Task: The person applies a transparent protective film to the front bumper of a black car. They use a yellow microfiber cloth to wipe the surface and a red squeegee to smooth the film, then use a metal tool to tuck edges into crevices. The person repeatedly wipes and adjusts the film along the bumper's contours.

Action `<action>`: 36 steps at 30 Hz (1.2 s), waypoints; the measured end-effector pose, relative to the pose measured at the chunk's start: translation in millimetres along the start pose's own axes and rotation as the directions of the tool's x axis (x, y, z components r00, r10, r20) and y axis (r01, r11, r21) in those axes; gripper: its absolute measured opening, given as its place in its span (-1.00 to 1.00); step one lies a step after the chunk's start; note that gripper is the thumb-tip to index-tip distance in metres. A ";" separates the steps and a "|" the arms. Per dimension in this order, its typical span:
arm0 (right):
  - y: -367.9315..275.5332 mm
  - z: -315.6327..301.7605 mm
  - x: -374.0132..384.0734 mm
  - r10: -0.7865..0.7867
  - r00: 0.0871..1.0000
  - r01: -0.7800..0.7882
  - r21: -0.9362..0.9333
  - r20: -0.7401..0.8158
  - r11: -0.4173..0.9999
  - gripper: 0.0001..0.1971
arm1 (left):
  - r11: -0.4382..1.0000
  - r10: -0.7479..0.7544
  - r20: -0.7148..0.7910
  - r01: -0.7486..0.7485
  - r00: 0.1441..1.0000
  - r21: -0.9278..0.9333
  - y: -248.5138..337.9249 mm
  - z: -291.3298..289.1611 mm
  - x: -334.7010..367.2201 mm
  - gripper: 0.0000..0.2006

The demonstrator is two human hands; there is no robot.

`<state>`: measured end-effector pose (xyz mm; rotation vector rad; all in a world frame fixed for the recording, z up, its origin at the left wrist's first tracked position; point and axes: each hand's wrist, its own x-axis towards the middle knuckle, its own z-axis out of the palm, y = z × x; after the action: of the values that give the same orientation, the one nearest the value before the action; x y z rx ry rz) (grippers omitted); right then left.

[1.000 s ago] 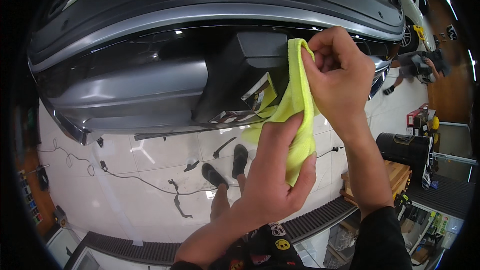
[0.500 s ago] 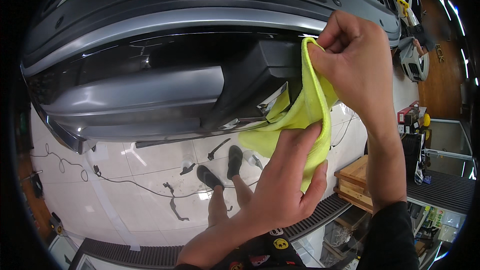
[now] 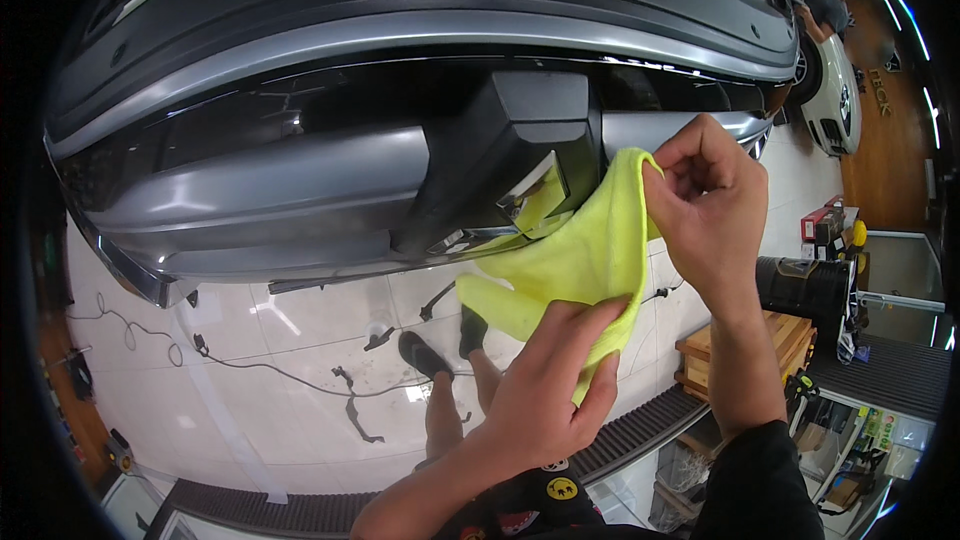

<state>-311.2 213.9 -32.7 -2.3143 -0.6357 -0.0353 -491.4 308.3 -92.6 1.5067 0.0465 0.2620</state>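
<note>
Bumper starts at the frame's left. At lower centre, the left hand pinches a yellow-green cloth between thumb and fingers; the cloth spreads across the centre, near a dark housing. Right of centre, the right hand clamps its upper corner. Handling looks part done: one edge drawn out, the rest loose. Room seems tight toward the bumper's lower edge, freer before the black drum at right.
</note>
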 end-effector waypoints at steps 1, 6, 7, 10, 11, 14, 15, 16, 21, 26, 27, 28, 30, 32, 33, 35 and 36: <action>1.5 1.8 1.3 -0.014 0.999 0.016 0.037 -0.034 0.999 -0.82 | 1.000 0.023 -0.026 -0.022 0.999 0.009 -1.5 1.8 -0.2 -0.54; -0.3 9.5 20.1 -0.084 0.995 0.095 0.205 -0.059 0.974 -0.85 | 1.000 -0.009 -0.085 0.008 0.996 -0.016 2.5 2.4 7.5 -0.52; -0.8 10.6 21.2 -0.075 0.997 0.081 0.253 -0.030 0.964 -0.85 | 0.999 0.040 -0.099 -0.037 0.994 0.027 0.6 1.0 9.7 -0.57; 0.5 12.9 5.2 -0.094 0.995 0.076 0.302 0.045 0.950 -0.89 | 0.990 0.122 -0.146 -0.111 0.982 0.083 -5.8 -9.0 7.5 -0.72; 0.4 14.1 -5.2 -0.104 0.992 0.075 0.321 0.074 0.944 -0.89 | 0.993 0.113 -0.164 -0.105 0.980 0.059 -9.8 -18.4 0.7 -0.77; 7.1 7.3 -43.8 -0.068 0.898 -0.167 0.480 0.435 0.861 -0.87 | 0.974 -0.024 -0.357 -0.058 0.934 -0.218 -7.9 -45.2 -20.5 -0.95; 5.0 3.8 -54.0 -0.058 0.810 -0.269 0.457 0.584 0.848 -0.86 | 0.910 -0.058 -0.405 -0.118 0.912 -0.396 1.4 -61.7 -20.9 -0.95; 4.3 2.7 -58.7 -0.170 0.714 -0.242 0.467 0.679 0.851 -0.83 | 0.938 -0.026 -0.505 -0.153 0.863 -0.310 9.8 -76.9 -19.4 -0.88; -1.1 -2.7 -39.9 -0.184 0.872 -0.017 0.403 0.453 0.915 -0.86 | 0.404 0.615 -0.443 0.221 0.653 0.888 108.0 -172.6 9.1 -0.49; -31.9 -17.2 9.8 -0.220 0.972 0.161 0.445 0.085 0.881 -0.94 | 0.805 0.580 -0.555 -0.316 0.597 0.502 196.1 -355.7 75.2 -0.58; -42.7 -17.6 20.9 -0.185 0.982 0.143 0.477 0.043 0.867 -0.93 | 0.665 0.723 -0.499 -0.286 0.477 0.690 210.6 -357.7 102.6 -0.60; -47.4 -16.7 36.7 -0.250 0.968 0.213 0.455 0.023 0.865 -0.89 | 0.490 0.846 -0.395 -0.227 0.359 0.842 224.6 -354.4 122.5 -0.62; -70.5 -6.9 67.6 -0.293 0.956 0.260 0.422 0.013 0.868 -0.89 | 0.469 0.883 -0.442 -0.294 0.155 0.833 231.1 -321.3 138.9 -0.67; -101.9 9.3 102.9 -0.436 0.900 0.407 0.354 0.001 0.842 -0.85 | 0.582 0.788 -0.612 -0.399 0.062 0.709 225.4 -300.9 108.6 -0.73; -117.1 26.9 120.1 -0.516 0.856 0.498 0.307 -0.026 0.811 -0.81 | 0.588 0.784 -0.619 -0.361 0.036 0.724 218.7 -305.6 93.4 -0.76; -136.5 67.9 153.8 -0.613 0.787 0.616 0.157 -0.074 0.772 -0.74 | 0.625 0.754 -0.655 -0.366 0.054 0.690 210.5 -312.8 77.1 -0.78; -159.5 79.1 164.1 -0.564 0.824 0.556 0.118 0.051 0.823 -0.73 | 0.653 0.730 -0.680 -0.363 0.068 0.665 208.9 -316.9 71.3 -0.79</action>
<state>-251.7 435.2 45.2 -1.9643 -1.3181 -0.1778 -512.9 641.4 101.5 1.4130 0.4674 1.9282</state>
